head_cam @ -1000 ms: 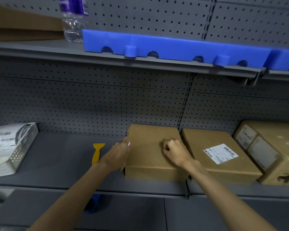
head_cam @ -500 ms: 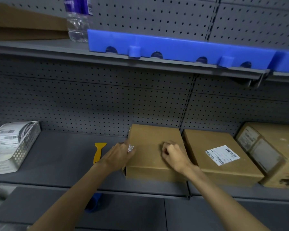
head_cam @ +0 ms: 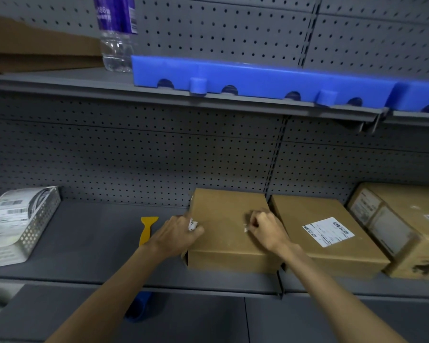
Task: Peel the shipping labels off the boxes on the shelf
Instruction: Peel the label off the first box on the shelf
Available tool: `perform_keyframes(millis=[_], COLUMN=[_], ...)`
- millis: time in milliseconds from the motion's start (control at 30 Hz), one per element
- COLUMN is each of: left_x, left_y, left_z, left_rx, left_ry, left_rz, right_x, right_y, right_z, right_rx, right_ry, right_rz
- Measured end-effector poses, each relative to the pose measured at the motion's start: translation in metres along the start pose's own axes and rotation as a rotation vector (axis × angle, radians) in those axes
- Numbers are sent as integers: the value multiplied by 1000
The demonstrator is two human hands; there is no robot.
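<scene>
Grey shelf (head_cam: 97,243) carries my box (head_cam: 223,219); left hand (head_cam: 176,235) clutches crumpled label scraps (head_cam: 192,224) at its edge, right hand (head_cam: 265,230) pinches a remnant (head_cam: 246,229). I'd peel slowly, low against the cardboard.

on the lower shelf (head_cam: 84,243) three boxes sit in a row; the left box (head_cam: 223,233) is just beside the middle box (head_cam: 327,238), with the right box (head_cam: 406,229) beyond it; a label (head_cam: 328,231) lies on the middle box; a scraper (head_cam: 147,229) lies left of the left box; a basket (head_cam: 22,224) (labels inside) stands far left; both hands, left hand (head_cam: 178,233) and right hand (head_cam: 265,230), rest on the left box; on the upper shelf (head_cam: 60,80) a bottle (head_cam: 117,33) stands left of a long tray (head_cam: 258,75).
</scene>
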State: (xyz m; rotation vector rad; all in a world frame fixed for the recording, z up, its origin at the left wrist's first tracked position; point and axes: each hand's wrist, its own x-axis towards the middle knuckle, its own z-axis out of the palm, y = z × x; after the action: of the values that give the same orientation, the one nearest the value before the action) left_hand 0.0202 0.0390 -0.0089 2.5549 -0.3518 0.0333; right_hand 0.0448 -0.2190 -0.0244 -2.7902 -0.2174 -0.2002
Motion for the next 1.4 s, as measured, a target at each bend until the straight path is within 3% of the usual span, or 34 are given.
perform_keyframes(millis=[200, 433, 633, 800, 867, 1067, 1200, 1267, 1400], left_x=[4, 7, 8, -2, -5, -7, -6, -5, 2], left_y=[-1, -1, -3, -15, -17, -1, 1, -1, 0], left_z=[2, 3, 5, 1, 1, 2, 1, -1, 0], left_rx=[45, 48, -26, -192, -140, -140, 60, 2, -55], left_ry=[-3, -34, 1, 39, 28, 91, 56, -25, -60], left_rz=[29, -61, -71, -92, -70, -12, -88, -47, -103], right_x=[-8, -6, -17, -8, -8, -17, -11, -12, -21], right_y=[-19, -6, -47, -10, -5, -47, -24, -13, -30], right_z=[11, -1, 17, -4, -4, 14, -1, -4, 5], right_rx=[-27, -20, 1, -68, -75, -26, -30, -57, -70], right_ry=[-62, -14, -83, -6, 26, -51, -34, 17, -15], right_rz=[-143, -3, -226, -9, 34, -210, -38, 49, -65])
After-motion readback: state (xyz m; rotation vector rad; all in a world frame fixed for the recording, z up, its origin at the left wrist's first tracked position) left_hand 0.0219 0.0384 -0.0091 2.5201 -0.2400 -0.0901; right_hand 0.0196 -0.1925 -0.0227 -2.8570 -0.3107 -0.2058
